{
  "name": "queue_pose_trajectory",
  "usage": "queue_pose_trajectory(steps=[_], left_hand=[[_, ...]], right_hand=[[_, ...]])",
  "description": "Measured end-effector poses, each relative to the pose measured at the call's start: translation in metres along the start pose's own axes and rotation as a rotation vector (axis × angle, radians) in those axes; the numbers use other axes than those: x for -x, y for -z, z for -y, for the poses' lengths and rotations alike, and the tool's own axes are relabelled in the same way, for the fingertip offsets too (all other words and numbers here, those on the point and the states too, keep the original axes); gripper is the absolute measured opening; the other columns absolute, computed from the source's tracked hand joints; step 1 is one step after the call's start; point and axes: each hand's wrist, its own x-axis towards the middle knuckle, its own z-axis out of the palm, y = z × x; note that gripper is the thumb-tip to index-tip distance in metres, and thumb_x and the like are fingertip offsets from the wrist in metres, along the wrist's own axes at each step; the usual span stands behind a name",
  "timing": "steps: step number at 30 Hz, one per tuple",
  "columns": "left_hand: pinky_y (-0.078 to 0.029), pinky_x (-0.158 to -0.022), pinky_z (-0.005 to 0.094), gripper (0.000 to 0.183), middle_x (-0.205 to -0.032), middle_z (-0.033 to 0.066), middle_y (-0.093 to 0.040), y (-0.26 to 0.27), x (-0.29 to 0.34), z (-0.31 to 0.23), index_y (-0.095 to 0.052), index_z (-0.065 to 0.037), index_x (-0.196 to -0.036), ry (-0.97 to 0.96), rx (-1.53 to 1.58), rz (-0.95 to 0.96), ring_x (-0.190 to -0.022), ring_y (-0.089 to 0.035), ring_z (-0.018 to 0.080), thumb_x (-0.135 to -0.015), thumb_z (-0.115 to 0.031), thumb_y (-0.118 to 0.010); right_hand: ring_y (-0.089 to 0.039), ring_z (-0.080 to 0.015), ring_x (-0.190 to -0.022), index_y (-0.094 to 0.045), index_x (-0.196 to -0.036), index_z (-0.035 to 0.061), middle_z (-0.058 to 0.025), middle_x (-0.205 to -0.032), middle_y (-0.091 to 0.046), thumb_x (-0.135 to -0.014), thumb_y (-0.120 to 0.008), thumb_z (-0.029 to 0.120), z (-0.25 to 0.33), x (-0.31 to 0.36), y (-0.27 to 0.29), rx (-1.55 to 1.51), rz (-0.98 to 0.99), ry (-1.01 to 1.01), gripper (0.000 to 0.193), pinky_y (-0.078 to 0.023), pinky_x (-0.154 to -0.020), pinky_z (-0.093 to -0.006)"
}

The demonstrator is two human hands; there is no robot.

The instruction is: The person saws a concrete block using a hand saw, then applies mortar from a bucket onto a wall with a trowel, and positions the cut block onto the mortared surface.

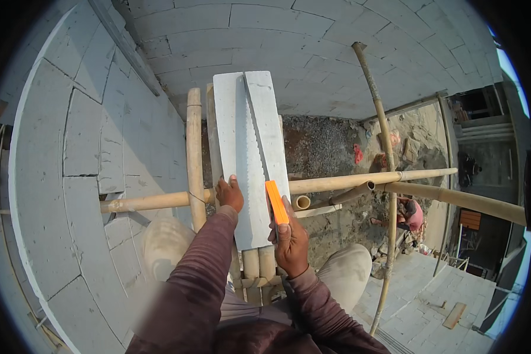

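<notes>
A long pale grey lightweight concrete block lies in front of me across bamboo poles. On top of it rests a handsaw with a narrow dark blade, its toothed edge facing left and its tip near the block's far end. My right hand is closed round the saw's orange handle, by the block's near right edge. At the left edge, my left hand grips the block, with fingertips on its top face. Shadow from the saw falls along the top, so I cannot tell whether the blade has cut into it.
A horizontal bamboo pole crosses beneath the block, and upright poles stand on both sides. Block walls rise at left and ahead. Gravelly ground lies below; a person in pink crouches down there on the right.
</notes>
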Motion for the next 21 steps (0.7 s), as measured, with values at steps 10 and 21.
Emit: queue_pose_trajectory(steps=[10,21], left_hand=[[-0.033,-0.118,0.0567,0.070,-0.154,0.0304,-0.037,0.001,-0.012,-0.014,-0.034,0.004,-0.152,-0.019,0.024,-0.003,-0.140,-0.038,0.0514,-0.108,-0.050,-0.042],[-0.033,-0.117,0.0569,0.071,-0.154,0.0309,-0.037,-0.012,-0.006,-0.026,-0.034,0.004,-0.152,-0.057,0.014,-0.028,-0.139,-0.040,0.0521,-0.108,-0.051,-0.043]], right_hand=[[-0.054,-0.0073,-0.059,-0.045,-0.155,-0.0003,-0.0020,-0.074,-0.057,-0.112,-0.047,0.042,0.004,-0.111,-0.006,-0.018,-0.069,-0.022,0.060,-0.048,-0.055,-0.0253],[-0.057,-0.0107,-0.058,-0.048,-0.153,0.0021,-0.0039,-0.071,-0.059,-0.112,-0.047,0.040,-0.014,-0.165,-0.012,0.015,-0.165,-0.016,0.056,-0.050,-0.055,-0.0287]])
